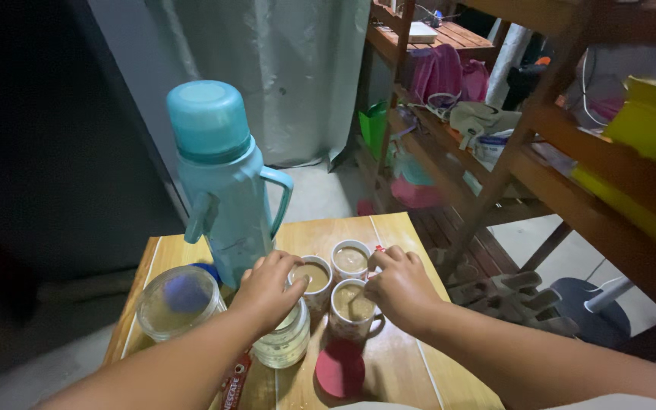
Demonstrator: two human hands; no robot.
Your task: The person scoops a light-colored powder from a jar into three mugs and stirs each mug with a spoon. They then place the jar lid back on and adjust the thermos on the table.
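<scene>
You were mid-way through making drinks: right of the flask (pixel 225 190), your left hand (pixel 267 288) gripped one cup (pixel 313 279) while your right hand (pixel 400 285) pinched something small over another cup (pixel 352 306), a job needing a steady hold.

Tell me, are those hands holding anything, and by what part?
The left hand grips the rim of one mug of brown drink. The right hand pinches something small between the mugs, with a bit of red showing; what it is cannot be told.
</scene>
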